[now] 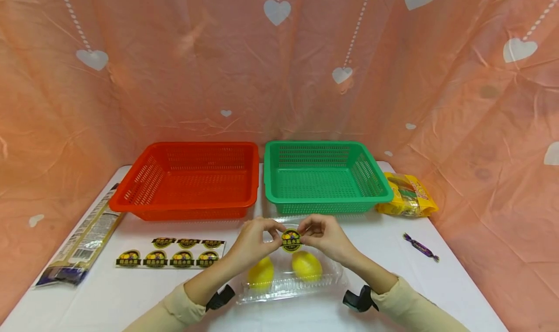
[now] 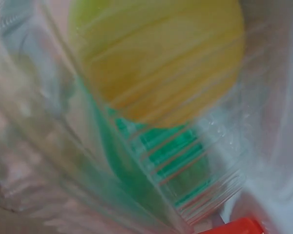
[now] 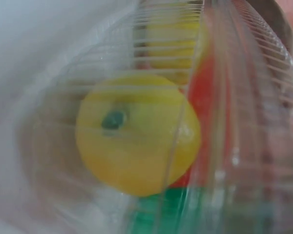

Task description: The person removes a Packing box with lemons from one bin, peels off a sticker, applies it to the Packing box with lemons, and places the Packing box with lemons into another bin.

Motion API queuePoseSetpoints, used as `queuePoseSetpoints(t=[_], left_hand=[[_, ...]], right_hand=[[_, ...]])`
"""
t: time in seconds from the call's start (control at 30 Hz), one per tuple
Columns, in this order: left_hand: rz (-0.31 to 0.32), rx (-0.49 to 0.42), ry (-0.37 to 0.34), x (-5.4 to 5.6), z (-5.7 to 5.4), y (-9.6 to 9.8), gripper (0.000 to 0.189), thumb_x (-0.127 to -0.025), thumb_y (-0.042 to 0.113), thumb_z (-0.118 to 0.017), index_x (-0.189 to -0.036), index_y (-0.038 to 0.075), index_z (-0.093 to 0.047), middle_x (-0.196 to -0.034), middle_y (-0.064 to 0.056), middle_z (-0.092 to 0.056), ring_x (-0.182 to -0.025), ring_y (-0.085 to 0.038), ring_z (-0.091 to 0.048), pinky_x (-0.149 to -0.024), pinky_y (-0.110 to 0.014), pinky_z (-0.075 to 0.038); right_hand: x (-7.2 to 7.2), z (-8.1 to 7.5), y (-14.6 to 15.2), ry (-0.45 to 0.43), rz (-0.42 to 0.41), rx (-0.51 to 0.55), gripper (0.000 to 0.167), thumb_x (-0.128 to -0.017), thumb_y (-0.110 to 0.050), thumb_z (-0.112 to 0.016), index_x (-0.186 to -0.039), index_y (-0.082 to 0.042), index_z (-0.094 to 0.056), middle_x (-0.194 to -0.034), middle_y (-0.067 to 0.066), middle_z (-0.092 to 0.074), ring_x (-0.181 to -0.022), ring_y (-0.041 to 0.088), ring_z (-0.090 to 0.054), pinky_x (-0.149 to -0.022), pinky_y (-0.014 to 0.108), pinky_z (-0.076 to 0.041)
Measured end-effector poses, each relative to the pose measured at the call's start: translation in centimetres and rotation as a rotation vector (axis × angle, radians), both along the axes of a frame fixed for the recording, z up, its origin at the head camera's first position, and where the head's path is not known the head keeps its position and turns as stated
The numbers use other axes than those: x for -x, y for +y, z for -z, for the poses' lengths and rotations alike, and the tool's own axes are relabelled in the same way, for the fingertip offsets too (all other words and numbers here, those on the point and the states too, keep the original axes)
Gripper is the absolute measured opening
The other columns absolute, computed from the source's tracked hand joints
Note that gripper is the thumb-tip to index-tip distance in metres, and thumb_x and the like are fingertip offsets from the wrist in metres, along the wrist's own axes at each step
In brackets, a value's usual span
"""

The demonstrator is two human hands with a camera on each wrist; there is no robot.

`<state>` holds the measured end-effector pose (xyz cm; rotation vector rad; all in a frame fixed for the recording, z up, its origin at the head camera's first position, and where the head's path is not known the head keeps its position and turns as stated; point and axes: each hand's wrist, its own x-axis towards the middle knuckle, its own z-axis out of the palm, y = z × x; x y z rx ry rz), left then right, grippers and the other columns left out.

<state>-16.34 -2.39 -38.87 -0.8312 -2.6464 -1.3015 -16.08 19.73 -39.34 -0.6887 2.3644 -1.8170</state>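
Note:
A round black and gold sticker [image 1: 291, 240] with fruit pictures and lettering lies between my two hands in the head view. My left hand [image 1: 257, 240] pinches its left edge, and my right hand [image 1: 328, 239] pinches its right edge. Directly beneath is a clear plastic clamshell box [image 1: 284, 289], its ribbed side facing me. Inside it sit two yellow fruits, one on the left [image 1: 261, 272] and one on the right [image 1: 307, 266]. Both wrist views look through the box wall at yellow fruit [image 2: 161, 58] [image 3: 136, 139], with the fingers out of sight.
A sheet of stickers [image 1: 170, 254] lies left of the box. Behind stand a red basket [image 1: 188, 210] and a green basket [image 1: 323, 207]. A long flat package [image 1: 83, 244] lies at the left edge; a yellow bag [image 1: 408, 196] and a purple wrapped candy [image 1: 420, 247] lie to the right.

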Motion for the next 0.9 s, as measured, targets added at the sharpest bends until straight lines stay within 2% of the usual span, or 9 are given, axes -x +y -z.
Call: queuePoseSetpoints(t=[0.37, 0.6, 0.77, 0.83, 0.9], left_hand=[[-0.004, 0.017, 0.036, -0.05, 0.38, -0.25, 0.020, -0.078, -0.004, -0.070, -0.095, 0.006, -0.076, -0.075, 0.009, -0.068, -0.083, -0.015, -0.057, -0.090, -0.045, -0.041], [-0.010, 0.026, 0.045, -0.19, 0.37, -0.04, 0.022, -0.076, -0.004, -0.071, -0.095, 0.004, -0.076, -0.071, 0.007, -0.066, -0.081, -0.023, -0.058, -0.092, -0.049, -0.039], [-0.020, 0.032, 0.069, -0.26, 0.60, 0.04, 0.023, -0.074, -0.004, -0.074, -0.095, 0.005, -0.075, -0.068, 0.008, -0.065, -0.081, -0.023, -0.058, -0.092, -0.050, -0.038], [-0.026, 0.043, 0.092, -0.23, 0.73, 0.12, 0.023, -0.074, -0.002, -0.077, -0.095, 0.006, -0.075, -0.067, 0.009, -0.065, -0.082, -0.020, -0.058, -0.091, -0.049, -0.038], [-0.033, 0.057, 0.118, -0.23, 0.87, 0.20, 0.023, -0.073, 0.000, -0.080, -0.095, 0.007, -0.074, -0.065, 0.010, -0.063, -0.082, -0.018, -0.057, -0.089, -0.047, -0.038]], right_hand=[[-0.09, 0.47, -0.26, 0.044, -0.015, -0.010, 0.014, -0.083, 0.013, -0.068, -0.096, 0.012, -0.064, -0.093, 0.021, -0.067, -0.078, 0.016, -0.066, -0.072, 0.025, -0.058], [-0.09, 0.74, -0.45, 0.080, -0.002, -0.039, 0.014, -0.082, 0.015, -0.068, -0.095, 0.010, -0.065, -0.093, 0.019, -0.066, -0.077, 0.014, -0.064, -0.072, 0.025, -0.058], [-0.23, 0.84, -0.59, 0.147, 0.009, -0.070, 0.015, -0.082, 0.015, -0.068, -0.095, 0.007, -0.067, -0.091, 0.016, -0.067, -0.076, 0.012, -0.063, -0.070, 0.026, -0.057], [-0.31, 0.84, -0.63, 0.215, 0.018, -0.106, 0.016, -0.081, 0.014, -0.070, -0.094, 0.005, -0.068, -0.090, 0.013, -0.068, -0.076, 0.012, -0.062, -0.070, 0.027, -0.057], [-0.40, 0.82, -0.69, 0.319, 0.032, -0.179, 0.019, -0.080, 0.012, -0.073, -0.094, 0.001, -0.068, -0.089, 0.008, -0.068, -0.076, 0.014, -0.061, -0.069, 0.028, -0.055]])
